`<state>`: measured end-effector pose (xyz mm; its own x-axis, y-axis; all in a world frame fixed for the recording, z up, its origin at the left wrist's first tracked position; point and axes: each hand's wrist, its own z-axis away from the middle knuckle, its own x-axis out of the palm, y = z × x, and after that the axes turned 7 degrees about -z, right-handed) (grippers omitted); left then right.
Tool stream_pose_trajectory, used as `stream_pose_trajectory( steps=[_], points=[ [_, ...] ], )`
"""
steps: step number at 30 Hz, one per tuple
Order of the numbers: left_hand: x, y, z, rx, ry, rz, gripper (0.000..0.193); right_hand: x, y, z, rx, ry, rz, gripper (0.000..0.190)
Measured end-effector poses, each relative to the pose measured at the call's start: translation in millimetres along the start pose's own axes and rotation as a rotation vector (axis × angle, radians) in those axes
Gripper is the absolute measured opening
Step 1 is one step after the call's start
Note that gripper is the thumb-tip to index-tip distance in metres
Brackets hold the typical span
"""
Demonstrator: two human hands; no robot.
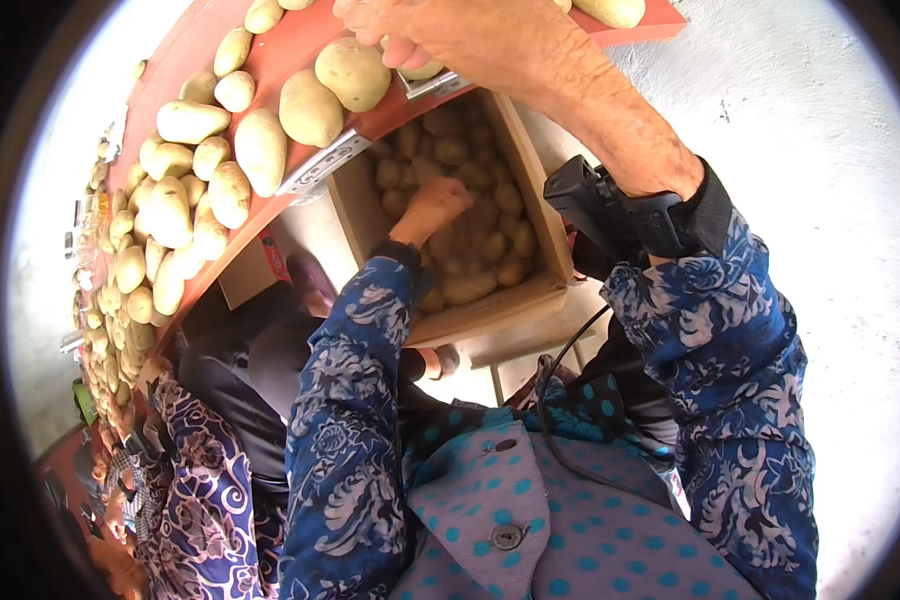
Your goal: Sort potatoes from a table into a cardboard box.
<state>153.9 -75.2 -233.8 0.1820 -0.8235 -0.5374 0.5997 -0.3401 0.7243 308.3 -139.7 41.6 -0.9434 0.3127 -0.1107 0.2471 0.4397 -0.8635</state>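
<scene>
My left hand (435, 206) reaches down into a wooden crate (555, 210) of potatoes, its fingers curled just above or among them; whether it holds one is hidden. My right hand (412, 30) is over the edge of the red table at the top, its fingertips bent downwards. A potato (422, 70) shows partly beneath those fingers, beside a metal fitting (435, 85) on the table edge; I cannot tell whether the hand grips it. Two large potatoes (352, 73) lie to the left of my right hand, and a longer potato (261, 152) rests near another metal fitting (324, 163).
Many potatoes (169, 212) are heaped along the curved red table (292, 37). A co-worker's patterned sleeve (202, 480) is at the lower left, with other people beyond. A cardboard box (247, 274) stands under the table. A black cable (544, 390) hangs by my right arm.
</scene>
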Motion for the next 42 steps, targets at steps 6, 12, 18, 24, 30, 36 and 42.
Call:
stream_pose_trajectory(
  steps=[6,12,18,24,30,36,42],
  points=[
    [66,-14,-25,0.049,-0.428,-0.415,0.036,-12,10,0,-0.020,0.000,0.175,0.017],
    [111,-154,11,-0.166,-0.374,-0.639,0.038,27,13,-17,-0.153,-0.005,0.117,0.015],
    [119,-38,8,0.055,-0.664,-0.817,0.031,-1,28,-3,-0.050,-0.062,0.171,0.021],
    [149,-68,25,0.079,-0.263,-0.856,0.023,13,10,1,0.024,-0.058,0.059,0.018],
    [114,-22,30,0.105,-0.294,-0.749,0.025,7,0,-2,0.178,-0.106,-0.070,0.018],
    [82,-18,34,0.123,-0.324,-0.485,0.043,13,1,-5,0.183,-0.105,-0.113,0.017],
    [27,32,61,0.085,-0.285,-0.058,0.064,5,10,-5,0.153,-0.140,0.005,0.018]
  ],
)
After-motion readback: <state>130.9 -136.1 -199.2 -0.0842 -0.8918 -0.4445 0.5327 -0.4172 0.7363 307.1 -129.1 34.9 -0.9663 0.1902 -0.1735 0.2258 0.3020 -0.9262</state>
